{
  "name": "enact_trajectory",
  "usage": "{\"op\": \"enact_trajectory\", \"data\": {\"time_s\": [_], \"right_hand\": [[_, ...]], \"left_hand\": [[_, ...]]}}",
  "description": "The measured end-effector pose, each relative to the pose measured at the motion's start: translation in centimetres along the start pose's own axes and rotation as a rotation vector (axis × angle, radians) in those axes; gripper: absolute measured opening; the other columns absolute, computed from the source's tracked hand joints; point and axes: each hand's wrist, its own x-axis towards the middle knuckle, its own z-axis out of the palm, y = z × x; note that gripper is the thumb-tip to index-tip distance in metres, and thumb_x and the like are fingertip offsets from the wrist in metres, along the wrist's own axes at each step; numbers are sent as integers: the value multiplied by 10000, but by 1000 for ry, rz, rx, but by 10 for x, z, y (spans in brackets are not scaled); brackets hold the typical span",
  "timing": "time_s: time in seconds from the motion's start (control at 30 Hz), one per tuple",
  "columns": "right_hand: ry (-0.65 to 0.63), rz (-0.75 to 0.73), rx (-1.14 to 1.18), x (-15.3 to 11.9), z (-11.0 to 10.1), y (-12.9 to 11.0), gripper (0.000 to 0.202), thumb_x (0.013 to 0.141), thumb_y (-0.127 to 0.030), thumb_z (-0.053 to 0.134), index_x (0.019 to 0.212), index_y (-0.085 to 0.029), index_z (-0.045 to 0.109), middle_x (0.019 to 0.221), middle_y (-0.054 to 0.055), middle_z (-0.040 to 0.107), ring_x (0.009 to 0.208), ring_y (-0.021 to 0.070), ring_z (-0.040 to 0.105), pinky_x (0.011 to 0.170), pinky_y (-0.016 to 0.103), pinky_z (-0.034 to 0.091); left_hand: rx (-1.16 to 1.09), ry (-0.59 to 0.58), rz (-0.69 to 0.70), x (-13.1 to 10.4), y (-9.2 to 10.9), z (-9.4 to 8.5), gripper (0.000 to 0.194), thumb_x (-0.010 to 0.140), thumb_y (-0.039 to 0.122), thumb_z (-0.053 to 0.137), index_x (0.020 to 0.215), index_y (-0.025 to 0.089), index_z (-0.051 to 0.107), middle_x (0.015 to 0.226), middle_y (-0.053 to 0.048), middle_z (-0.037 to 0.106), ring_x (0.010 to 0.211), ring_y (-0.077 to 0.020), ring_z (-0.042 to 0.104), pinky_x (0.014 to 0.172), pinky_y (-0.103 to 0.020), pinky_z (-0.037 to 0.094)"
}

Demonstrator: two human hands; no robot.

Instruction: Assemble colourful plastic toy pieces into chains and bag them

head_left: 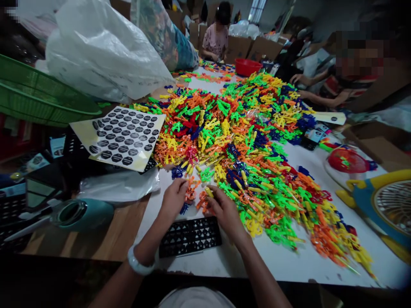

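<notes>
My left hand is closed at the near edge of a heap of bright plastic pieces, its fingertips pinching a small orange plastic piece. Across a narrow gap, my right hand has its thumb and fingers closed on an orange-and-yellow plastic piece. What exactly these pieces are, I cannot make out. Below both hands lies a black perforated tray on the white tabletop. Many heap pieces, in green, orange, yellow, blue and red, seem to be in clear wrappers.
Octagonal black labels cover a sticker sheet at left, above clear plastic bags. A teal bottle stands left, near a green basket. A blue-and-yellow fan is at right. A red basin and two people are beyond.
</notes>
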Motion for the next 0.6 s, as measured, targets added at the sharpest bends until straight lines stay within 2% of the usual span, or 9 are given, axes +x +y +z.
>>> {"op": "enact_trajectory", "data": {"time_s": [0.1, 0.2, 0.37, 0.47, 0.6], "right_hand": [[8, -102, -192, -8, 6, 1, 211, 916, -249, 511, 1101, -217, 606, 1014, 44, 688, 889, 182, 641, 788, 294, 498], [19, -234, -373, -14, 9, 5, 192, 921, -201, 519, 1078, -195, 630, 1042, 67, 689, 952, 189, 638, 840, 291, 491], [40, -334, -682, -18, 11, 7, 247, 946, -195, 476, 1150, -164, 612, 1003, 101, 683, 902, 219, 639, 792, 314, 502], [17, -345, -849, -21, 11, 2, 256, 945, -170, 453, 1157, -134, 593, 943, 119, 681, 852, 237, 640, 726, 322, 498], [-45, -252, -830, -21, 3, -2, 205, 940, -202, 479, 1121, -162, 567, 885, 98, 688, 761, 221, 649, 647, 292, 467]], "left_hand": [[-258, -152, -158, -26, -1, 3, 305, 827, 428, 536, 971, 180, 641, 877, -56, 687, 702, -199, 644, 563, -307, 512], [-406, -228, -238, -39, -2, 6, 296, 782, 383, 610, 995, 179, 645, 930, -43, 687, 794, -192, 638, 668, -302, 522], [-101, -153, -81, -43, -6, 10, 210, 816, 280, 558, 977, 190, 659, 942, -45, 682, 878, -193, 621, 834, -325, 481], [123, -127, 52, -47, 0, 11, 215, 854, 230, 500, 999, 196, 656, 986, -63, 661, 941, -204, 606, 872, -342, 462], [330, -219, 206, -50, 8, 1, 266, 907, 237, 422, 1039, 181, 647, 952, -81, 628, 884, -201, 599, 808, -330, 468]]}}
